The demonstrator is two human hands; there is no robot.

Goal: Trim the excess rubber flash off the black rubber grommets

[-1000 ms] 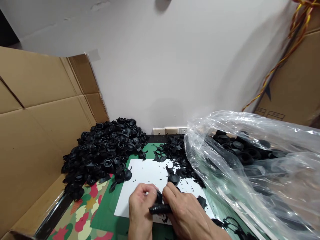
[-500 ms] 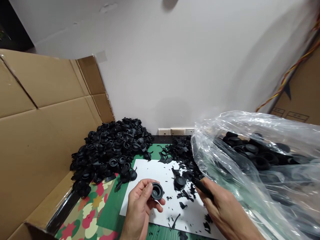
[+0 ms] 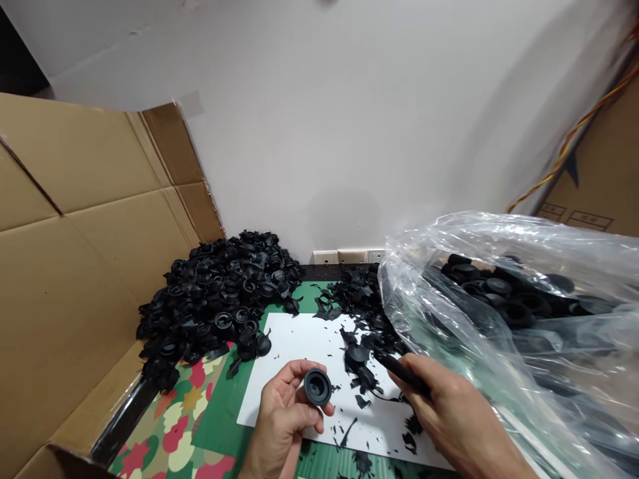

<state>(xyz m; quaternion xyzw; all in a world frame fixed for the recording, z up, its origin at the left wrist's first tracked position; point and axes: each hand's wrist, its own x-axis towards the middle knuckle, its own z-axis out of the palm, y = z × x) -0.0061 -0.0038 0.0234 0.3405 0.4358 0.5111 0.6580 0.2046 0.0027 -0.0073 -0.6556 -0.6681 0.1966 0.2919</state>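
Over the white sheet (image 3: 294,332), my left hand (image 3: 288,406) grips a round black rubber cap (image 3: 317,387) between thumb and fingers. Its hollow, ringed side faces me. To the right, my right hand (image 3: 439,392) is wrapped round a slim black-handled tool (image 3: 402,374). The tool's tip points left toward dark scraps, and I cannot make out its working end against them. A loose black cap (image 3: 357,356) lies among trimmings (image 3: 367,380) on the sheet, between the two hands. The tool and the held cap are apart.
A large heap of black rubber parts (image 3: 214,293) rises at the left beside a cardboard box (image 3: 100,199). Black scraps (image 3: 357,293) pile at the back. A clear plastic bag (image 3: 464,352) holding round black parts (image 3: 499,286) bulges on the right. Wall sockets (image 3: 352,256) sit behind.
The cap has turned slightly in my left hand, and the left thumb has shifted from its upper edge to below it. My right hand keeps its grip on the tool. The view has shifted a little.
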